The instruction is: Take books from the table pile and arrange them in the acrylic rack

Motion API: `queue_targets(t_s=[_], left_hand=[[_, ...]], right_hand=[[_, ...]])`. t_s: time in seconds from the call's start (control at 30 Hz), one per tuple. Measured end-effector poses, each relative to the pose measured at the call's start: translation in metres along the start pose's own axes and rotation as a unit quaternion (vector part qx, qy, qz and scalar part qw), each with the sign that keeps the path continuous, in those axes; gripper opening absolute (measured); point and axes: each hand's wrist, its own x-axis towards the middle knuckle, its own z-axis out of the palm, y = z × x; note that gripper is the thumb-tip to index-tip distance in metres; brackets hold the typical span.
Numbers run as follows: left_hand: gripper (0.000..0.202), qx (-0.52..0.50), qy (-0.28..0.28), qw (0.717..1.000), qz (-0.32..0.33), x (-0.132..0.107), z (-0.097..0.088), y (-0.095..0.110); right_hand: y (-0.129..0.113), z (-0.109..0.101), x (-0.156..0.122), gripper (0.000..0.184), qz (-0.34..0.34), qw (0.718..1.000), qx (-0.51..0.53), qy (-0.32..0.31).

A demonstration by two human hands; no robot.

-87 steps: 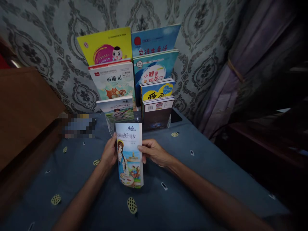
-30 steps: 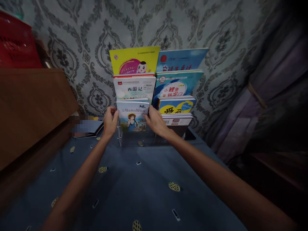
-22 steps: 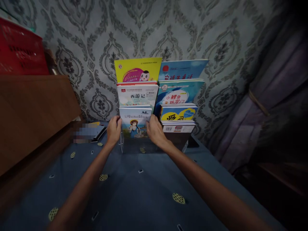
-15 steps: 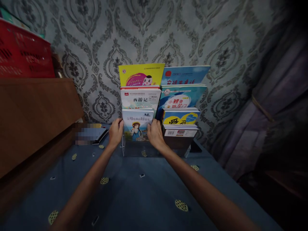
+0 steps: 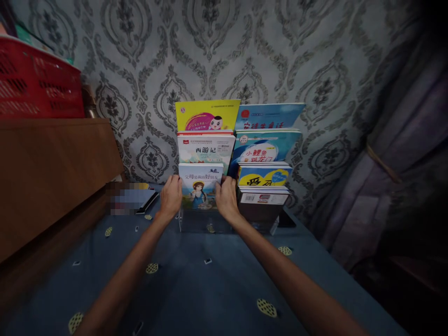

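So the girl-cover book [image 5: 200, 186] isn't out over the blue cloth [image 5: 210, 289] anymore, it now stands in the front left slot of the clear rack [image 5: 196, 224]. The left hand [image 5: 171, 196] and right hand [image 5: 227, 197] pinch its side edges. Looks pretty much seated.

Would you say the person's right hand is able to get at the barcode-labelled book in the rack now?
Probably yes: the right hand sits just beside the barcode-labelled book, whose top edge stands uncovered. It is holding the girl-cover book though, so it would have to let go first.
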Motion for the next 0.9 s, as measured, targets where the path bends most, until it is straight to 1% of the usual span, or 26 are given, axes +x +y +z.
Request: queue_targets(t_s=[0.13,0.27,0.37,0.5,0.63,0.8,0.9], left_hand=[[0.025,0.05,-0.01,0.999,0.009,0.004,-0.004,0.005],[0.027,0.071,-0.02,0.997,0.012,0.009,-0.004,0.004],[0.026,0.077,-0.025,0.997,0.005,0.011,-0.001,0.001],[0.027,0.089,-0.037,0.995,0.005,0.011,-0.001,-0.001],[0.029,0.097,-0.057,0.994,0.008,0.011,-0.006,0.001],[0.028,0.115,-0.08,0.99,-0.002,0.012,-0.012,0.005],[0.03,0.129,-0.093,0.987,-0.011,0.012,-0.015,0.008]], right_hand=[[-0.001,-0.003,-0.004,0.013,-0.003,1.0,-0.011,0.012],[-0.005,-0.006,-0.006,0.013,-0.001,0.999,-0.04,0.007],[-0.007,-0.004,-0.004,0.015,-0.001,0.998,-0.062,0.002],[-0.004,0.001,0.0,0.018,-0.013,0.997,-0.07,0.009],[-0.001,0.002,0.002,0.018,-0.022,0.996,-0.08,0.012],[-0.002,0.001,0.0,0.022,-0.031,0.996,-0.083,0.018],[-0.005,0.0,-0.002,0.025,-0.029,0.996,-0.09,0.007]])
